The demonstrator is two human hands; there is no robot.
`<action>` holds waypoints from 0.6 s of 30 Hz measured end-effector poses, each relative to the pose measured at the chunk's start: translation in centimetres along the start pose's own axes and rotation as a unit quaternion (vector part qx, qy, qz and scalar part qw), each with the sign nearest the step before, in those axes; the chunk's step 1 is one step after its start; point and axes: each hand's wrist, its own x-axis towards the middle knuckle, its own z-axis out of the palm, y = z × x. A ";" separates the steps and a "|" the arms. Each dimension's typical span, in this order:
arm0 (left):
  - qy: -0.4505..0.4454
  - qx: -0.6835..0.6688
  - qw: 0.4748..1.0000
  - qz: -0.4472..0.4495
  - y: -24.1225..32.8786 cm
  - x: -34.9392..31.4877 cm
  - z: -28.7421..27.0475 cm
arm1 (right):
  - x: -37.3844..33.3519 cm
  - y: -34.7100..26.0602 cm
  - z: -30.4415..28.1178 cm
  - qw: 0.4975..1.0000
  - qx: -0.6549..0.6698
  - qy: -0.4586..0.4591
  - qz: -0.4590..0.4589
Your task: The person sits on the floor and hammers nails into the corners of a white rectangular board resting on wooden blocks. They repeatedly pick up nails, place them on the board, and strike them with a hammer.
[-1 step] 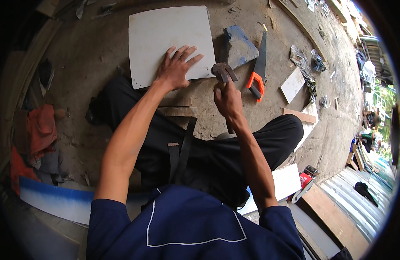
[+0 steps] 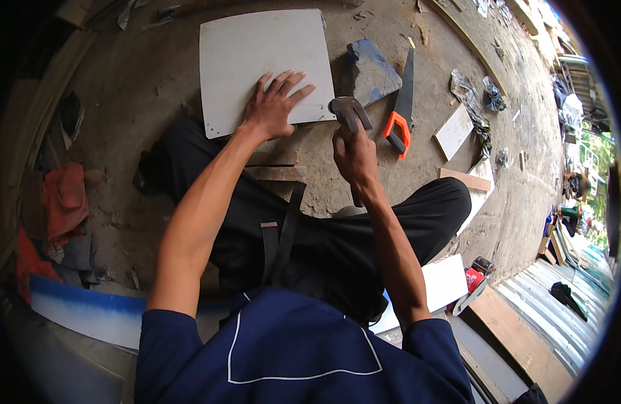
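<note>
My left hand point(image 2: 273, 108) lies on a white board point(image 2: 263, 44), fingers spread and pointing away from me. Small dark nail heads show at the board's two near corners. My right hand point(image 2: 356, 158) is closed round the handle of a claw hammer point(image 2: 349, 111). The hammer's head is at the board's near right corner, its face by the edge and its claw pointing right; whether it touches the board I cannot tell. Part of the handle is hidden behind my fingers and wrist.
Right of the board lie a blue-grey block point(image 2: 377, 74) and a handsaw point(image 2: 402, 101) with an orange handle. Farther right are a small white offcut point(image 2: 454, 132), plastic scraps and a wood strip point(image 2: 464, 179). A red-and-black power tool point(image 2: 475, 283) sits by my right knee.
The hammer's head has turned slightly, its claw now reaching a little farther right and lower. My left hand and the board have not moved.
</note>
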 end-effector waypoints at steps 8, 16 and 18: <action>0.008 0.013 1.000 0.000 -0.1 0.1 0.3 | -0.3 0.3 0.3 0.998 -0.047 -0.037 0.016; 0.015 0.010 1.000 0.000 -0.2 0.2 0.2 | -0.9 1.3 0.8 0.997 -0.038 -0.008 -0.063; 0.012 0.004 1.000 0.001 -0.4 0.4 0.2 | -0.1 1.1 0.4 0.998 -0.052 -0.044 0.012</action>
